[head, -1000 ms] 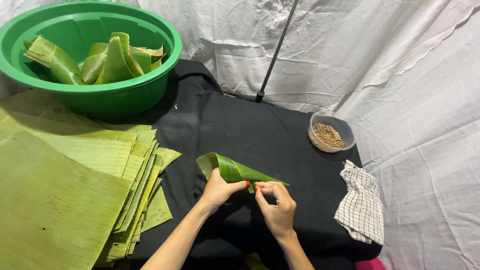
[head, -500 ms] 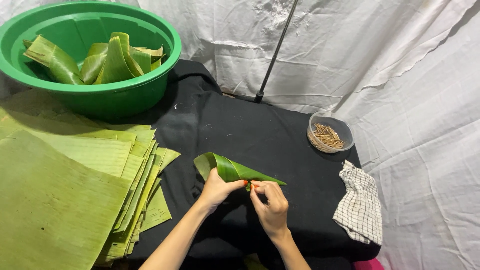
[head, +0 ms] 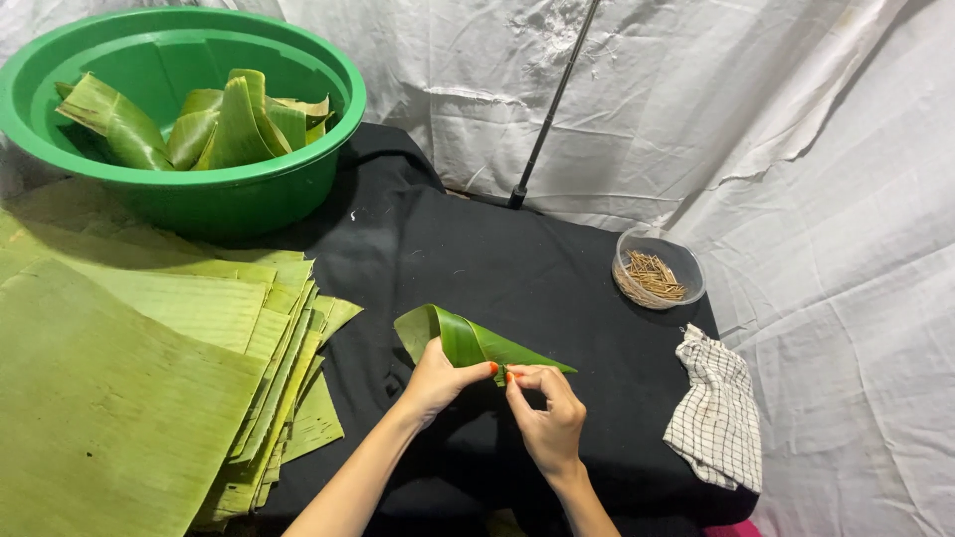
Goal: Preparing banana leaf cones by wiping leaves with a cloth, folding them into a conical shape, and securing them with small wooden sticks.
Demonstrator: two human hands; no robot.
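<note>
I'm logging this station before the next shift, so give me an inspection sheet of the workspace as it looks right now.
Surface: table under a black cloth, a few pale specks on it.
Job's things: a leaf cone, open end toward the left, pinched at its lower edge by both hands.
Clutter: a stack of flat leaves at the left; a green basin with folded leaves inside; a clear bowl of small sticks; a checked cloth at the right edge.
Grippers: left hand grips the cone; right hand pinches at the same spot.
Cables: nothing seen; only a dark rod leaning at the back.
Surroundings: white sheeting behind and at the right.
</note>
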